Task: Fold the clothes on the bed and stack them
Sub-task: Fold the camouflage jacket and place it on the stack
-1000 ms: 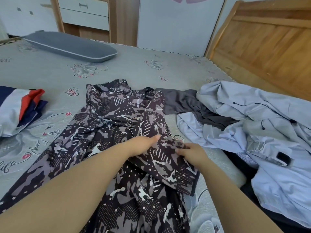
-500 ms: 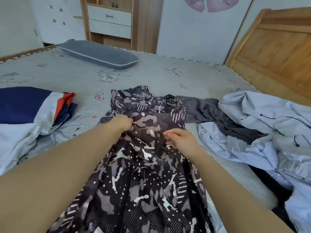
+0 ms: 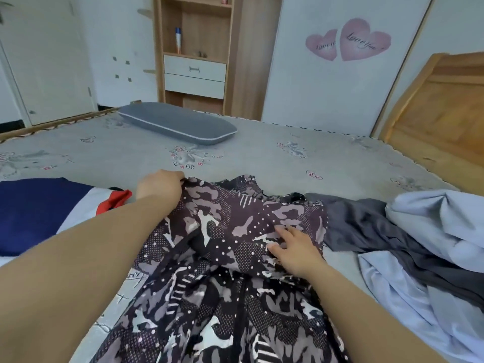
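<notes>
A dark patterned garment (image 3: 230,271) with grey, white and dotted patches lies lengthwise on the grey bed sheet (image 3: 262,158) in front of me. My left hand (image 3: 157,188) grips its far left top corner, fingers curled round the cloth. On the right side of the upper part my right hand (image 3: 294,248) rests flat, fingers spread and straight. To the right lie a dark grey garment (image 3: 366,226) and a crumpled light blue jacket (image 3: 432,244). A navy, white and red garment (image 3: 47,213) lies at the left.
A long grey pillow (image 3: 178,123) lies across the far side of the bed. The wooden headboard (image 3: 440,111) stands at the right. Beyond the bed are a wooden shelf unit with white drawers (image 3: 195,74) and a white wall with heart stickers.
My left hand has moved up and left to the garment's top corner, pulling it outward. My right hand has let go of its pinch and now lies flat. The camera tilted upward.
</notes>
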